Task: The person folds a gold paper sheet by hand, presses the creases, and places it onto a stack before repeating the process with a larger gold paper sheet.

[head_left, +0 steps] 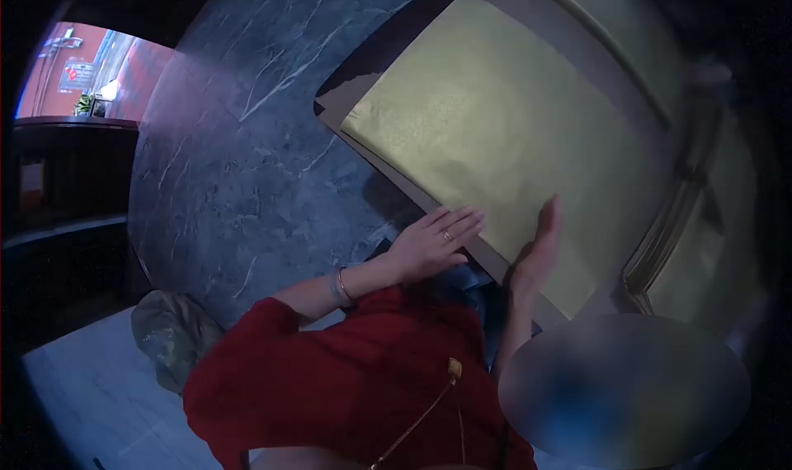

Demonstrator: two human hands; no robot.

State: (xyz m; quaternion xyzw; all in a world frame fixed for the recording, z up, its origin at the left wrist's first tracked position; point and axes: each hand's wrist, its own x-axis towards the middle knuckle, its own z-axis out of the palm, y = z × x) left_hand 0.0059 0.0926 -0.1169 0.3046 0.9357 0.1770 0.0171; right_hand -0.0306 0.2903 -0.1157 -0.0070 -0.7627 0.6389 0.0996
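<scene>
Neither of my own hands shows in the head view. A person in a red top (346, 387) leans over a dark marble table (239, 140). One of that person's hands (433, 240), with a ring and wrist bangles, lies flat at the near edge of a large yellow-gold paper sheet (495, 115). Their other hand (538, 251) rests edge-on upon the same sheet, fingers straight. The sheet lies on top of a brownish sheet (338, 107) whose border shows along its left side.
More yellow sheets (709, 214) lie stacked at the right and at the top (610, 16). A greenish bag (173, 338) sits on the pale floor (82, 387) beside the table. A dark shelf (66, 181) stands at the left under a lit opening (82, 66).
</scene>
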